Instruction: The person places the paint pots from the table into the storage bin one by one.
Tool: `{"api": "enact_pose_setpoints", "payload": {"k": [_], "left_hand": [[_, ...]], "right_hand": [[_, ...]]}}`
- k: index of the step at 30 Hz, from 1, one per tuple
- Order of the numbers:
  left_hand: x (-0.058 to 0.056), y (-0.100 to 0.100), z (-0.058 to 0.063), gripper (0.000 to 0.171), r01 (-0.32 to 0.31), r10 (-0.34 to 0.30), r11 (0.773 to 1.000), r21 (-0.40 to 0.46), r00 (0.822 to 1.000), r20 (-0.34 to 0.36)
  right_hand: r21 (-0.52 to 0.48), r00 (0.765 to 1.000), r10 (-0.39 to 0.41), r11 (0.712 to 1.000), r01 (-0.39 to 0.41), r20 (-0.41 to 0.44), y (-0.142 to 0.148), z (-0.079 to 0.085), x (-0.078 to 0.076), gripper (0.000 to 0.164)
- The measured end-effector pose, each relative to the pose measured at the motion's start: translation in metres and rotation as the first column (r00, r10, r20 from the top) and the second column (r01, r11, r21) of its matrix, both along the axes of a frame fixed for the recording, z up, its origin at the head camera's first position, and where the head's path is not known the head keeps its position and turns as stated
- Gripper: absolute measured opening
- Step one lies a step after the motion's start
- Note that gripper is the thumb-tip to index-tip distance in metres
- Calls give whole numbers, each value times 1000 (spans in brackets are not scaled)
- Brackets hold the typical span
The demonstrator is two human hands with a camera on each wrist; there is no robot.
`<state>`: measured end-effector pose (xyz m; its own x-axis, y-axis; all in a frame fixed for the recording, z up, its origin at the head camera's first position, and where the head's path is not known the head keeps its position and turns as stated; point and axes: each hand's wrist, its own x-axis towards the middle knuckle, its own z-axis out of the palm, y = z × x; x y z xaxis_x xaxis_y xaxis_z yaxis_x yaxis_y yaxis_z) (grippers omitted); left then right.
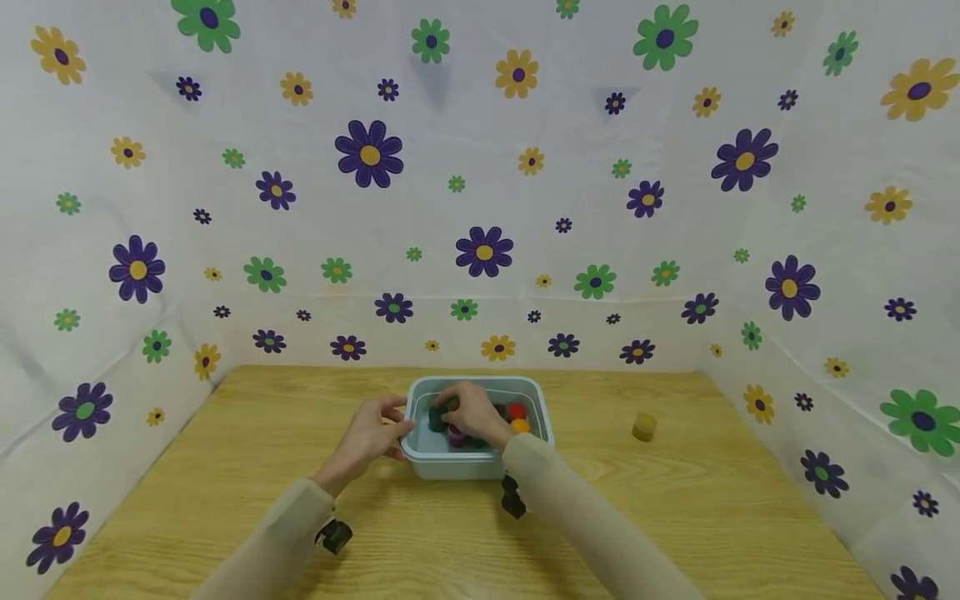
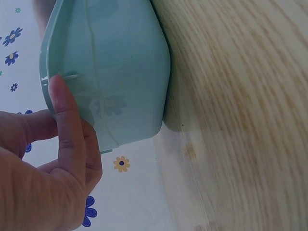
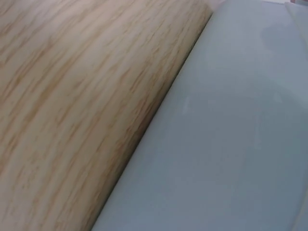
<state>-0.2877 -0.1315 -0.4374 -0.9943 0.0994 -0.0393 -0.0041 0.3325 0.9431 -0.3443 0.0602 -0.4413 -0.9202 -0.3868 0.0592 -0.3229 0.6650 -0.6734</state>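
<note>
A light blue-green plastic tub [image 1: 480, 468] stands on the table, with several small round pots in it. My left hand [image 1: 369, 432] grips its left end by the rim; in the left wrist view the thumb and fingers [image 2: 70, 125] pinch that rim. My right hand [image 1: 474, 412] reaches over the front wall into the tub, its fingers pinching a dark green pot [image 1: 437, 419] at the left. Below them sits a purple pot [image 1: 455, 436]. Toward the right end are a red pot [image 1: 517, 412] and an orange one [image 1: 520, 426]. The right wrist view shows only the tub's outer wall [image 3: 216, 144] and wood.
A small yellow pot [image 1: 644, 427] stands alone on the wooden table [image 1: 600, 517], right of the tub. White cloth [image 1: 420, 217] printed with flowers encloses the back and both sides.
</note>
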Motion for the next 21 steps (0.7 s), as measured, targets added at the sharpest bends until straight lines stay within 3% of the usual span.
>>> {"api": "enact_pose_setpoints", "payload": {"k": [6,16,21], "left_hand": [[1,1,1,45,-5,5,1000,-3,1000,-3],[2,1,1,46,-19,19,1000,-6,1000,11],[3,3,2,47,-17,17,1000,4,1000,5]], "right_hand": [[-55,999,40,998,-40,7,7,2,2,23],[-169,973,209,967,-190,103,28,10,4,28],[-175,967,246,957,-231,70,41,14,5,30]]}}
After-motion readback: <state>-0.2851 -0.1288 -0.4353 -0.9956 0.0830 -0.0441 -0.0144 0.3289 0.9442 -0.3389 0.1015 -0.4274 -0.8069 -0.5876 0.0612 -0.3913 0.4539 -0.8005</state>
